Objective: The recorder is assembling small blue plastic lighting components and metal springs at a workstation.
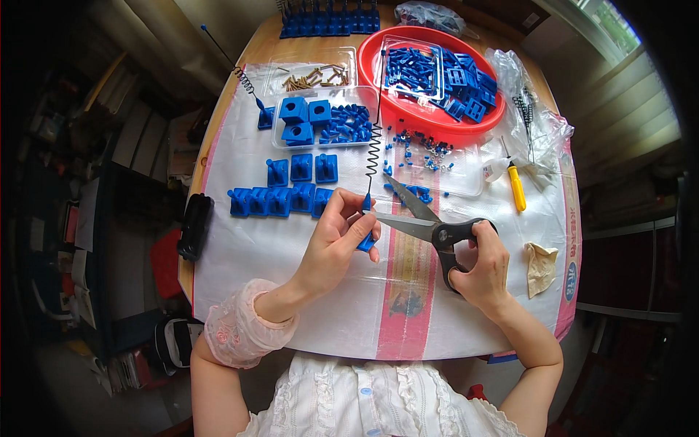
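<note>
My left hand (pixel 341 234) pinches a blue plastic piece (pixel 366 244) with a pointed blue cone on top, from which a black coiled spring wire (pixel 373 149) rises. In my right hand (pixel 484 269) is a pair of black-handled scissors (pixel 419 222), thumb and fingers through the loops. The blades are spread; the lower blade reaches the blue piece beside my left fingertips. Whether it touches is hard to see. Several blue bases with pegs (pixel 279 202) stand in rows left of my left hand. Small blue and black bits (pixel 419 193) lie beyond the scissors.
A red basin (pixel 437 120) with blue parts stands far right, a clear tray (pixel 277 138) of blue blocks to its left. Brass screws (pixel 317 78) lie behind. A yellow-handled screwdriver (pixel 516 189), beige cloth (pixel 541 269), black case (pixel 196 226) and finished spring piece (pixel 266 116) sit around.
</note>
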`<state>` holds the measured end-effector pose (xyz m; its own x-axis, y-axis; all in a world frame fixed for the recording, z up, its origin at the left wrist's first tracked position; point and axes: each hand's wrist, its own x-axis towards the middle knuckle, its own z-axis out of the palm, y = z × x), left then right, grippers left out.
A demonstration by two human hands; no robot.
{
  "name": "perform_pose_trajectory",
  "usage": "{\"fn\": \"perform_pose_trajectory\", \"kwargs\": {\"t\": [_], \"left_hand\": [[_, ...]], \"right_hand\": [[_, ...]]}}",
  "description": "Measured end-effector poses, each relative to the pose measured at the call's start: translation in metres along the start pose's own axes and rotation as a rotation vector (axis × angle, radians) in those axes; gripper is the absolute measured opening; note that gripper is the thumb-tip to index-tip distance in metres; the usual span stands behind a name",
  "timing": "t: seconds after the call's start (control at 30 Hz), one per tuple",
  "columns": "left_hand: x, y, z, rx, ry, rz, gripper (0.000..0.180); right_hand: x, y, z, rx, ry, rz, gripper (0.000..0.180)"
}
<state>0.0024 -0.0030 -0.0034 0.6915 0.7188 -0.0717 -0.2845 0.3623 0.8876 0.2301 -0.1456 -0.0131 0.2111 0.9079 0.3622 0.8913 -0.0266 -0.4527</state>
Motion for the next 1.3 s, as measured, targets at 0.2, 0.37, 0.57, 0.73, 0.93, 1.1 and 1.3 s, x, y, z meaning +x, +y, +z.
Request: {"fn": "perform_pose_trajectory", "kwargs": {"t": [0.2, 0.37, 0.57, 0.73, 0.93, 1.1, 1.3], "left_hand": [[-0.0003, 0.0014, -0.0003, 0.037, 0.013, -0.019, 0.018], [-0.0009, 0.0047, 0.0013, 0.028, 0.015, -0.04, 0.017], [-0.0014, 0.0056, -0.0001, 0.023, -0.008, -0.074, 0.018], [-0.0005, -0.0013, -0.0006, 0.035, 0.017, -0.016, 0.021], [-0.0001, -0.0021, -0.0013, 0.066, -0.007, 0.001, 0.022], [0.0001, -0.0026, -0.0003, 0.155, 0.006, 0.026, 0.021], [0.0005, -0.0002, 0.0017, 0.119, 0.032, 0.014, 0.012]], "right_hand": [[-0.0006, 0.0003, -0.0001, 0.006, -0.004, 0.009, 0.051], [0.0002, -0.0003, -0.0004, -0.009, 0.01, -0.008, 0.051], [-0.0007, 0.0005, -0.0001, -0.011, 0.004, 0.006, 0.051], [0.0001, 0.0001, -0.0006, -0.007, -0.004, 0.001, 0.052], [0.0, 0.0007, 0.0002, -0.003, -0.001, 0.001, 0.052], [0.0, 0.0013, 0.0014, 0.002, 0.014, -0.002, 0.051], [0.0004, 0.0005, 0.0, -0.007, 0.004, 0.001, 0.05]]}}
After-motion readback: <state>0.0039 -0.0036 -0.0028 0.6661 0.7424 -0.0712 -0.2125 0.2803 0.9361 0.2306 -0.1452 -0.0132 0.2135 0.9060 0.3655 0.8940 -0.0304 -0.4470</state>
